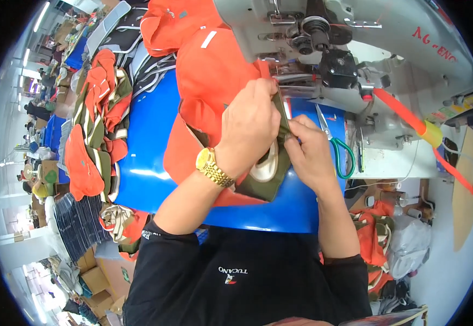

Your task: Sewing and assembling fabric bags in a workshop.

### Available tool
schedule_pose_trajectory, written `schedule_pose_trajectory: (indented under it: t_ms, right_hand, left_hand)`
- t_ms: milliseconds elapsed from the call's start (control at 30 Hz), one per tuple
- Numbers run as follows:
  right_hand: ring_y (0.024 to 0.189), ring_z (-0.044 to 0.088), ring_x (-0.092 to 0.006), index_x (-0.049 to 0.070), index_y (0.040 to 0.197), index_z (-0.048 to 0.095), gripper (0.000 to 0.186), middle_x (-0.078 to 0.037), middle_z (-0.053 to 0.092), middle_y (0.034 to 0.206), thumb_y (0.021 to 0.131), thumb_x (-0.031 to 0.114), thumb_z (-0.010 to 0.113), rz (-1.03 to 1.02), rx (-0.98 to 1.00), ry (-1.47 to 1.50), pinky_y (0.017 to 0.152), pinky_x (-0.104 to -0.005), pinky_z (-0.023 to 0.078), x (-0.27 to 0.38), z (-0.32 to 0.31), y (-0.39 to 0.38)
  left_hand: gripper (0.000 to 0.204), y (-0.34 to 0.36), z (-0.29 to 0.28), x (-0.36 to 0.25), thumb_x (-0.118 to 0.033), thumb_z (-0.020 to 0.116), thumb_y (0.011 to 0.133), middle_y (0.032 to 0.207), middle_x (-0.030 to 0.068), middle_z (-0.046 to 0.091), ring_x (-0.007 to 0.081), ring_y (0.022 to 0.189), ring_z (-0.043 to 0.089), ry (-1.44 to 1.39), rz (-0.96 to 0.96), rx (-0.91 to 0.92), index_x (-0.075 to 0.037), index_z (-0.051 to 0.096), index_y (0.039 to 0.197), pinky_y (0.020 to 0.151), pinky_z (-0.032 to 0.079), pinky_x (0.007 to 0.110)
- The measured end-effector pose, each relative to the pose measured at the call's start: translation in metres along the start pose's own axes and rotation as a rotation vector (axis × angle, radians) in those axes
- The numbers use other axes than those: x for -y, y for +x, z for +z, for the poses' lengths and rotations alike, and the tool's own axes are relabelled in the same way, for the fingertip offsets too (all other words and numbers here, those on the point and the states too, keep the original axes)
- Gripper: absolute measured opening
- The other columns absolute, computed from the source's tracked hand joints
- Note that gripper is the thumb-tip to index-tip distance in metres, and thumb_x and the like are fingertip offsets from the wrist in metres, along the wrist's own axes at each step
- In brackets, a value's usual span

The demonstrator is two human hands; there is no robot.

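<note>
An orange fabric piece (209,73) with an olive-green panel (269,187) and a cream-trimmed opening lies under both hands, beside the needle area of a grey sewing machine (397,32). My left hand (251,115), a gold watch at its wrist, is closed on the fabric with its fingertips close to the machine's foot. A little nearer and to the right, my right hand (310,155) pinches the olive edge between thumb and fingers. The fabric's underside and the exact stitching point are hidden by my hands.
Green-handled scissors (343,158) lie right of my right hand. A heap of orange, olive and cream pieces (98,122) sits at the left on the blue tabletop (147,141). Black pieces (152,70) lie behind it. A red band (402,108) hangs from the machine.
</note>
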State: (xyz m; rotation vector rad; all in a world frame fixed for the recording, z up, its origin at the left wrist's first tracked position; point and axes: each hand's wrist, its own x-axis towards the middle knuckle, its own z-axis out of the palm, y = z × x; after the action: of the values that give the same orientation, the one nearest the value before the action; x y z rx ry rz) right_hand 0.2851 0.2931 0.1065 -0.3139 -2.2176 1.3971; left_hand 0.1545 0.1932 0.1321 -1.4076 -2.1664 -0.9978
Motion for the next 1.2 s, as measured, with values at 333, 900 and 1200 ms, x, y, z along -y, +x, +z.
schedule_pose_trajectory:
  t_ms: [333,900,1200]
  right_hand:
    - [0.076,0.061,-0.0335,-0.003,0.101,0.068,0.022,-0.018,0.059,0.084,0.082,-0.002,0.058,0.059,0.014,0.091,0.069,-0.0426,0.048,-0.007,0.017,-0.036]
    - [0.078,0.060,-0.0352,-0.004,0.097,0.066,0.018,-0.020,0.059,0.086,0.082,-0.002,0.055,0.026,0.010,0.178,0.071,-0.0414,0.049,0.000,0.018,-0.097]
    - [0.082,0.065,-0.0330,-0.007,0.085,0.060,0.007,-0.020,0.064,0.086,0.084,-0.001,0.057,-0.047,-0.004,0.279,0.072,-0.0398,0.050,0.003,0.007,-0.102]
  left_hand:
    - [0.025,-0.113,0.027,0.052,-0.007,0.065,0.086,0.088,0.0223,0.066,0.0405,0.081,0.067,-0.418,-0.573,0.287,0.002,0.060,0.109,0.074,0.052,0.048]
    - [0.011,-0.084,-0.103,-0.048,-0.008,0.073,0.093,0.084,0.0118,0.071,0.0301,0.071,0.072,0.056,0.069,0.339,-0.004,0.071,0.104,0.059,0.055,0.039]
    - [0.016,-0.090,-0.073,-0.066,-0.004,0.076,0.091,0.079,0.0116,0.071,0.0245,0.063,0.070,-0.119,-0.078,0.255,-0.002,0.074,0.106,0.055,0.053,0.034]
